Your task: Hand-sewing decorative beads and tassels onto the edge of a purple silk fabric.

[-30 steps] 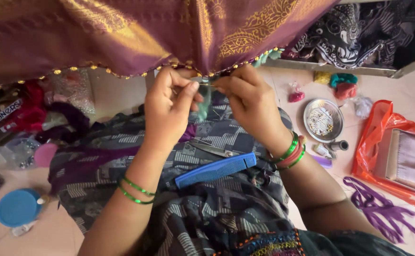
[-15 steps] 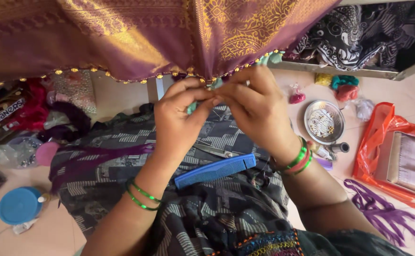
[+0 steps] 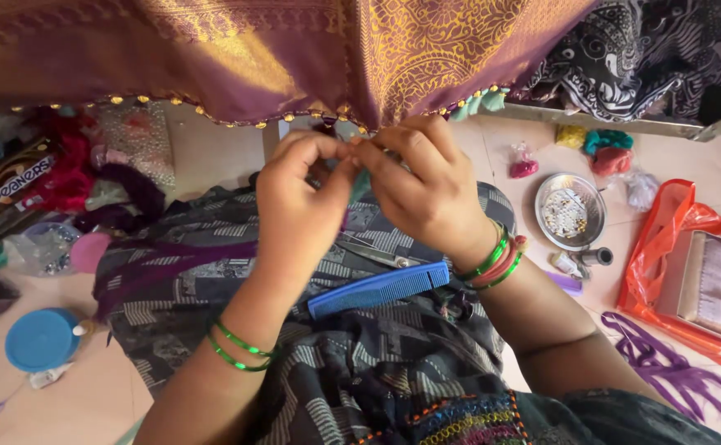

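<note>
Silky purple-gold fabric (image 3: pixel 294 58), beaded hem pinched by left hand (image 3: pixel 299 206), right hand (image 3: pixel 426 189).

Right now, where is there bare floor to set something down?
Bare floor shows below the blue lid, and a smaller patch between the pink bag and the metal dish. The far left, around the red threads, is crowded; so is the right by the orange bag.

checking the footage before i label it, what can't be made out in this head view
- Whatever the left hand and right hand pinch: hidden behind the fingertips, only a green sliver shows.
- Purple and gold fabric: cut off by the top edge.
- Contents of the round metal dish: too small to identify.
</note>
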